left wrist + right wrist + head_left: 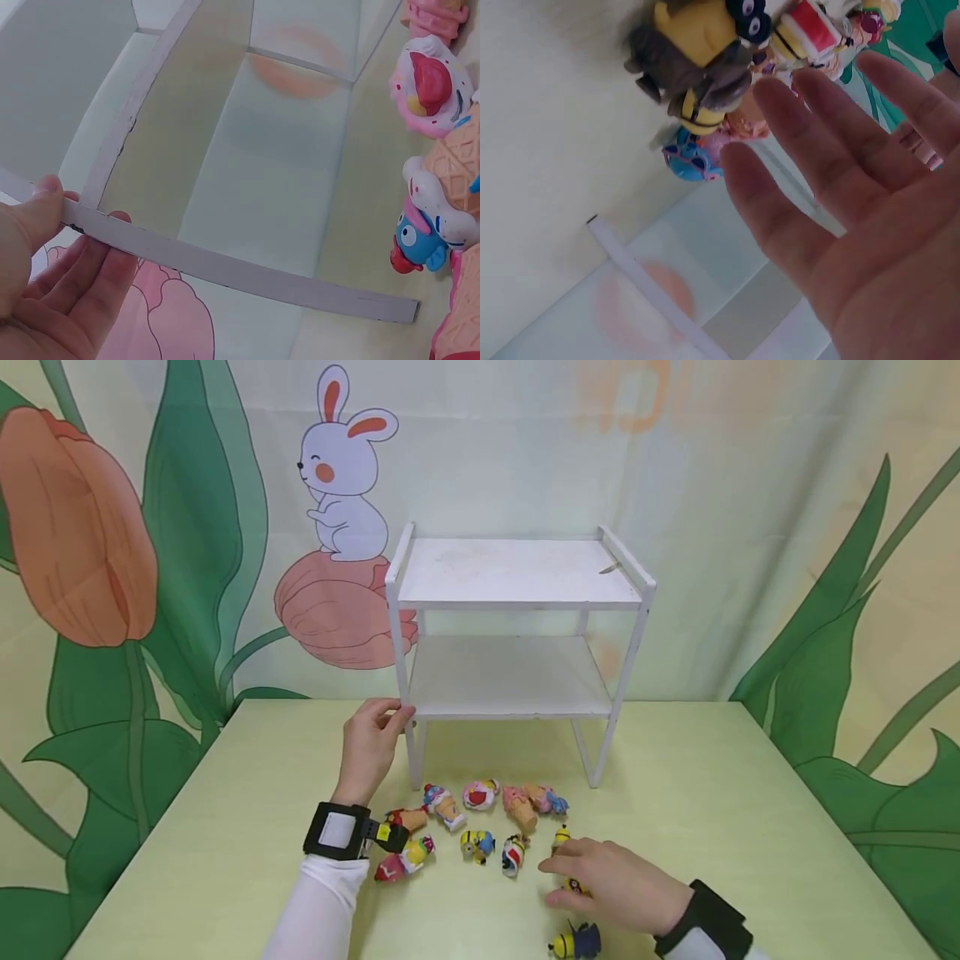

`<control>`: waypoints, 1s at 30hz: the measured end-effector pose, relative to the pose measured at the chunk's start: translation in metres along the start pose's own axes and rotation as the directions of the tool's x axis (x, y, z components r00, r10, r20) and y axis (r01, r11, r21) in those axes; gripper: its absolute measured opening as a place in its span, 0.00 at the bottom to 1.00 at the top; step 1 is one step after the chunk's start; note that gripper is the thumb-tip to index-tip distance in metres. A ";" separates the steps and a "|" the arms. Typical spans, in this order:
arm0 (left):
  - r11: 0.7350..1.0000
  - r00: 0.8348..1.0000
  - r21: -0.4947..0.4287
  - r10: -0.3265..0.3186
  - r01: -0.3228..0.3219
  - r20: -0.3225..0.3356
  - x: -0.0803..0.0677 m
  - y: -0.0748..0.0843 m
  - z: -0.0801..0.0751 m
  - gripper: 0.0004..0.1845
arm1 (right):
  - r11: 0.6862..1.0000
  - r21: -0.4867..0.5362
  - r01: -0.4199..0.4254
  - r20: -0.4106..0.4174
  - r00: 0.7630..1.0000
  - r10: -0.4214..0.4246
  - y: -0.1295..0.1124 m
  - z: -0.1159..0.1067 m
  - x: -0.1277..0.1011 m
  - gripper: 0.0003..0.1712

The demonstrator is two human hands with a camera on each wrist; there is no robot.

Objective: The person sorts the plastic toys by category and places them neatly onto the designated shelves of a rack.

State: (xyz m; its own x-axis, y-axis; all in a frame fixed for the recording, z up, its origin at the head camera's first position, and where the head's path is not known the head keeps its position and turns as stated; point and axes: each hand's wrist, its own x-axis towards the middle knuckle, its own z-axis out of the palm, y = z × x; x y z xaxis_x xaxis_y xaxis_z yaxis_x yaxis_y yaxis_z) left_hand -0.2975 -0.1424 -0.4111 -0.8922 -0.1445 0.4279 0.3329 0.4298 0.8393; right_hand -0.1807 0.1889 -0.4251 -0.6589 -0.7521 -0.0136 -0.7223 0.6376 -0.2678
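From the head camera, a white two-tier shelf (517, 635) stands at the far middle of a pale green table (750, 793). The left hand (369, 745) grips the shelf's near left post at the level of the lower board, fingers curled round it. A scatter of small toy figures (480, 827) lies on the table just in front of the shelf. The right hand (611, 885) rests low over the right end of that scatter, fingers relaxed and extended, holding nothing; a yellow figure (574, 886) sits partly under its fingers, and another yellow and blue figure (576, 942) lies just near of it.

From the left wrist camera, the left hand (52, 285) pinches the shelf's white post (225, 266) between thumb and fingers. Ice-cream-cone toys (439, 150) lie along the right edge.

From the right wrist camera, the right hand (855, 217) shows an open palm with fingers spread and straight, grasping nothing. A yellow minion figure (697, 52) lies just beyond the fingertips, apart from them as far as I can tell, with a blue toy (690, 159) beside it and a white shelf leg (641, 285) below.
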 end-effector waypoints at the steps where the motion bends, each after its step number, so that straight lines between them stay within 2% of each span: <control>1: 1.000 1.000 0.004 0.002 -0.002 0.002 0.000 0.000 0.000 0.15 | 1.000 0.004 0.010 0.015 1.000 -0.010 0.000 0.001 0.001 0.23; 4: 1.000 1.000 0.018 0.005 -0.005 -0.001 0.000 -0.001 0.000 0.15 | 0.999 0.013 0.040 0.054 0.998 -0.041 -0.001 0.003 0.005 0.21; 11: 0.999 1.000 0.032 0.014 -0.013 -0.019 0.000 -0.002 -0.002 0.14 | 0.996 -0.028 0.081 0.064 0.995 -0.079 -0.006 0.004 0.010 0.14; 15: 0.999 1.000 0.029 0.019 -0.018 -0.022 0.000 -0.003 -0.001 0.14 | 0.997 0.005 0.077 0.133 0.988 -0.077 -0.011 0.004 0.011 0.11; 20: 0.999 1.000 0.025 0.019 -0.019 -0.015 0.000 -0.002 0.000 0.14 | 0.997 -0.006 0.080 0.222 0.972 -0.076 -0.016 0.010 0.009 0.09; 30: 1.000 1.000 0.008 0.008 -0.008 -0.008 0.000 -0.002 0.003 0.14 | 0.999 0.009 0.041 0.313 0.949 -0.041 -0.014 0.016 0.007 0.04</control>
State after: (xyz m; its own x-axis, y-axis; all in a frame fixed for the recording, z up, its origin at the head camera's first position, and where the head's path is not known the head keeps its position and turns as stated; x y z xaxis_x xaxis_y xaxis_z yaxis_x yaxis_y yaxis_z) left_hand -0.2987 -0.1408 -0.4137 -0.8871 -0.1478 0.4373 0.3377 0.4381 0.8331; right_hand -0.1722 0.1721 -0.4366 -0.5296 -0.7923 -0.3030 -0.7468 0.6049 -0.2763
